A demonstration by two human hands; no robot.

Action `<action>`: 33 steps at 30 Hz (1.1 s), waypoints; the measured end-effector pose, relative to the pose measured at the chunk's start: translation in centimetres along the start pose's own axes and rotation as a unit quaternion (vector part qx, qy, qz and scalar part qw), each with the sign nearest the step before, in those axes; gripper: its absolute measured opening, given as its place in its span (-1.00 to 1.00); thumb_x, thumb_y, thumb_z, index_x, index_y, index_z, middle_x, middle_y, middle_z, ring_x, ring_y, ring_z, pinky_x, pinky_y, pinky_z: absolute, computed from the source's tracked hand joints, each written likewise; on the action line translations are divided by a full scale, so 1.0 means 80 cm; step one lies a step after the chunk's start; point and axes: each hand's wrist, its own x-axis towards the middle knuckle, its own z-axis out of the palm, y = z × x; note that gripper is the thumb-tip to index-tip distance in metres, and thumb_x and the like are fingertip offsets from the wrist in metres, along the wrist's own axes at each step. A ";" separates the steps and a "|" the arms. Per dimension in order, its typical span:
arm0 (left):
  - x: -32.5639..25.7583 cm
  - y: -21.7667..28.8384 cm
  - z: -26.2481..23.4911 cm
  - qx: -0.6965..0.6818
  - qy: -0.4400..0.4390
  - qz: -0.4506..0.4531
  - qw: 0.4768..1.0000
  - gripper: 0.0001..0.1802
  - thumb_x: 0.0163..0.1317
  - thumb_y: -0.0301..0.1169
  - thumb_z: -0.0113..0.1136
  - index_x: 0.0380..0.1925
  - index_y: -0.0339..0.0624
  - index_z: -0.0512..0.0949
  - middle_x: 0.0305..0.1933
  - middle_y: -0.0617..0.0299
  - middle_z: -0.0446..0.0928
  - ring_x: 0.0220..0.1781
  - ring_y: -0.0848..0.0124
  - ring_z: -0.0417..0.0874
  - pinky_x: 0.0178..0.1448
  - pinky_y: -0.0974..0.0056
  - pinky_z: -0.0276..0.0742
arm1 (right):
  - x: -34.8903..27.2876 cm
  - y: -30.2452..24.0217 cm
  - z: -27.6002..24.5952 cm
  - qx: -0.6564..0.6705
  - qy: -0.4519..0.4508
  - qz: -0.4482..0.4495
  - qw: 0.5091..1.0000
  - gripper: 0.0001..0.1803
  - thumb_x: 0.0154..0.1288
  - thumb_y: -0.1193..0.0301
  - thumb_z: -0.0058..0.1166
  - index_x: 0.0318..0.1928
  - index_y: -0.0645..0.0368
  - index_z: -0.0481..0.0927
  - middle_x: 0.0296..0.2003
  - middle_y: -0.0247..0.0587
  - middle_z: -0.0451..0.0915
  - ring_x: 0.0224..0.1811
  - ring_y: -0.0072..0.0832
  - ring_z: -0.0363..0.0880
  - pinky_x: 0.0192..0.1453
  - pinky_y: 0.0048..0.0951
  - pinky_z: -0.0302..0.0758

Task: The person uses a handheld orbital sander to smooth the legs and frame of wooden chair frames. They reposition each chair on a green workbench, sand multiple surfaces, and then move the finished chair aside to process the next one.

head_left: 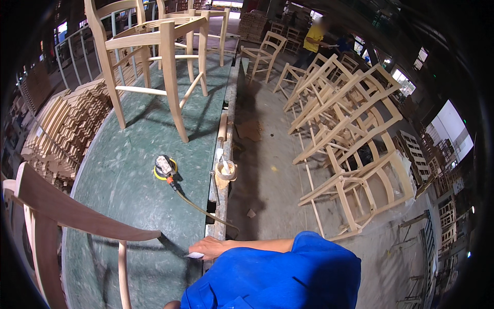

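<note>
The person's right hand (208,249) is pressing a small pale sheet (195,255), likely sandpaper, flat on the green surface (134,190) beside a dark chair back (67,208). Left hand unseen. Hand-sanding seems underway; next needs lifting it to the wood.

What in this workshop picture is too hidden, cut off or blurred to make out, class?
- Left hand: not in the head view; the blue sleeve fills the lower edge.
- Right hand: its grip on the small white piece is unclear, as the palm covers it.
- Dark chair back: cut off by the left edge.
- Person in yellow: too far and blurred to tell their work.
- Sander: hose end hidden beyond the table edge.
</note>
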 end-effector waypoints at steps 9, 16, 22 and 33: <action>0.000 0.002 0.022 -0.110 0.055 -0.036 0.992 -0.85 0.17 -0.41 0.21 -0.52 -0.23 0.52 -0.63 0.12 0.50 -0.65 0.34 0.57 -0.47 0.26 0.60 | 0.001 0.007 0.014 -0.029 -0.010 0.011 0.999 -0.72 0.10 0.46 0.11 -0.12 0.08 0.50 -0.31 -0.08 0.59 -0.24 -0.06 0.60 -0.29 -0.06 0.49; -0.012 0.002 0.035 -0.156 0.127 -0.062 0.978 -0.72 0.19 -0.38 0.20 -0.67 -0.20 0.48 -0.70 0.12 0.51 -0.69 0.37 0.58 -0.43 0.25 0.67 | -0.010 0.002 0.011 -0.031 0.014 0.003 0.999 -0.74 0.08 0.48 0.09 -0.15 0.11 0.49 -0.34 -0.07 0.59 -0.25 -0.03 0.59 -0.30 -0.04 0.47; -0.005 0.005 0.050 0.063 0.228 -0.085 0.968 -0.74 0.22 -0.34 0.16 -0.56 -0.22 0.38 -0.69 0.11 0.47 -0.64 0.33 0.58 -0.38 0.25 0.64 | -0.016 0.003 0.013 -0.042 -0.007 0.029 0.999 -0.71 0.01 0.48 0.11 -0.17 0.11 0.47 -0.37 -0.06 0.59 -0.28 -0.02 0.59 -0.31 -0.03 0.47; -0.008 -0.013 0.041 -0.102 0.113 -0.038 0.988 -0.81 0.22 -0.39 0.13 -0.28 -0.28 0.41 -0.55 0.07 0.49 -0.56 0.26 0.60 -0.31 0.16 0.63 | -0.026 0.003 0.019 -0.036 0.029 0.034 0.998 -0.77 0.04 0.42 0.13 -0.26 0.13 0.43 -0.43 -0.09 0.58 -0.34 -0.02 0.60 -0.36 -0.01 0.46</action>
